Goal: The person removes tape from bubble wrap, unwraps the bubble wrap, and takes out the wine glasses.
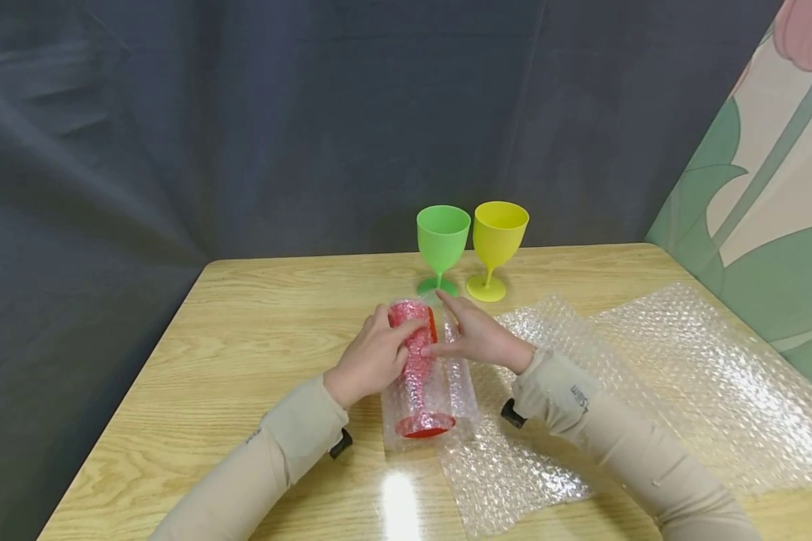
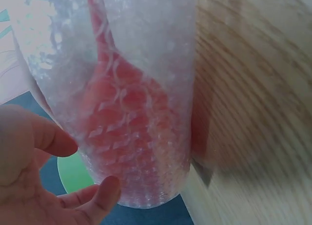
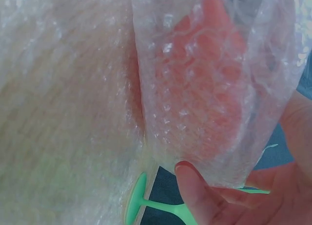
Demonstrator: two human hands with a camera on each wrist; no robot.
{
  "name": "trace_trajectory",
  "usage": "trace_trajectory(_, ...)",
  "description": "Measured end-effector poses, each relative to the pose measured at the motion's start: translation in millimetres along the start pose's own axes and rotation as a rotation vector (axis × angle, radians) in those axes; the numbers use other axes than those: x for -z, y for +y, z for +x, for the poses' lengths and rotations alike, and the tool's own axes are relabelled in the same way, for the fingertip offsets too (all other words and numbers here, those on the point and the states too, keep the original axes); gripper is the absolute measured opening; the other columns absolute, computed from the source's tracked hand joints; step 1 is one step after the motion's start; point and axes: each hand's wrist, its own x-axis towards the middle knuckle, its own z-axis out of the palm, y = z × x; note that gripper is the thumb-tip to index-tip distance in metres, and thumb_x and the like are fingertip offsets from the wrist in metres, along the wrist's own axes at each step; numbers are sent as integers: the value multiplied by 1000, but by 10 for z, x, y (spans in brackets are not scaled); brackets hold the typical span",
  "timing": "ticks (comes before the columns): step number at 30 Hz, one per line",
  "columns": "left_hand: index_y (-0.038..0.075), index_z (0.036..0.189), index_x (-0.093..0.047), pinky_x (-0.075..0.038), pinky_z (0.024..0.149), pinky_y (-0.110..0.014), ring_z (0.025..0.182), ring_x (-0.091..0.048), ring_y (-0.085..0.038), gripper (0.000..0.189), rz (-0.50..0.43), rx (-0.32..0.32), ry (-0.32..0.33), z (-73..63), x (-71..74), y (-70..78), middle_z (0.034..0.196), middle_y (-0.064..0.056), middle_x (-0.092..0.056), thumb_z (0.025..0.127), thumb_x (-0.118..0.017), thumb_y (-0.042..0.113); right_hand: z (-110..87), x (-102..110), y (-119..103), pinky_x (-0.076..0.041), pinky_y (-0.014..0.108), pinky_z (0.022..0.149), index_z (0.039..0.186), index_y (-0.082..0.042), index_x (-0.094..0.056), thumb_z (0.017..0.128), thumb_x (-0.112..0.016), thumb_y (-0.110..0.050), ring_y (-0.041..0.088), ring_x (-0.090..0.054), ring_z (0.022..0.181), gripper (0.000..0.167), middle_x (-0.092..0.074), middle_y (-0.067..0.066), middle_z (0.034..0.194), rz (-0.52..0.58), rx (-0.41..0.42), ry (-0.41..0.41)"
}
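Note:
A red goblet [image 1: 418, 364] lies on its side inside a roll of bubble wrap [image 1: 465, 387], its round foot toward me and its bowl pointing away. The red shows through the clear layers in both wrist views. My left hand [image 1: 372, 353] grips the roll's left side around the bowl, with thumb and index finger bent over the top. On the opposite side, my right hand [image 1: 477, 334] has thumb and fingers spread, the thumb on the wrap and the fingertips by the roll's far end. The undersides of both hands are hidden in the head view.
A green goblet [image 1: 443, 237] and a yellow goblet [image 1: 499, 233] stand upright behind the roll, near the table's back edge. Loose bubble wrap sheets [image 1: 710, 398] cover the right side of the wooden table [image 1: 243, 338]. A dark cloth [image 1: 352, 120] hangs behind.

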Motion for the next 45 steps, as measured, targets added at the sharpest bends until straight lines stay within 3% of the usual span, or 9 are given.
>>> trace_trajectory(6,28,140,-42,-49,75,-34,109,-45,-30,50,-8,35,-62,-10,32,20,144,-23,-26,94,-48,10,4,16,-25,-46,48,94,147,2,-17,75,-77,-33,37,-48,121,100,-32,25,147,-12,2,-11)
trace_trajectory(11,25,138,-47,-50,83,-37,113,-45,-30,48,-1,36,-59,-10,31,3,143,-23,-27,93,-49,9,-15,40,-12,-50,43,88,148,-3,-18,75,-76,-38,32,-53,110,100,-32,22,148,-37,-21,-25)
trace_trajectory(15,25,137,-48,-48,76,-33,105,-46,-26,48,0,31,-50,-9,28,-30,140,-24,-30,92,-51,9,-34,48,22,-50,40,85,149,-6,-18,73,-76,-43,28,-54,104,103,-32,21,149,-50,-29,-31)
trace_trajectory(24,25,135,-48,-50,77,-35,104,-46,-26,46,15,30,-36,-14,18,-58,130,-21,-37,91,-51,11,-61,44,89,-41,25,60,149,-6,-18,73,-77,-38,15,-42,64,101,-53,21,115,-66,-37,-35)
trace_trajectory(28,24,137,-46,-50,74,-33,102,-47,-26,47,31,32,-54,-2,16,-43,132,-22,-36,92,-51,11,-60,36,94,-41,25,59,149,-5,-18,74,-77,-35,15,-41,64,100,-53,21,112,-55,-28,-33)
trace_trajectory(31,26,140,-42,-49,66,-28,94,-50,-24,52,29,33,-79,14,15,-27,137,-25,-32,92,-51,11,-53,31,92,-42,25,61,148,-4,-18,76,-76,-31,15,-43,65,97,-51,23,123,-42,-3,-27)
trace_trajectory(36,31,144,-35,-43,52,-24,75,-49,-21,56,40,47,-108,41,12,1,130,-26,-34,94,-48,10,-46,24,70,-45,25,66,148,-3,-19,76,-77,-23,16,-47,70,94,-43,25,138,-21,54,-10)
trace_trajectory(45,30,142,-39,-43,55,-25,76,-48,-20,50,52,96,-122,46,-6,-5,131,-23,-34,96,-43,11,-60,42,55,-44,25,64,147,-3,-22,76,-76,-27,15,-46,69,93,-47,25,134,-31,51,-10)
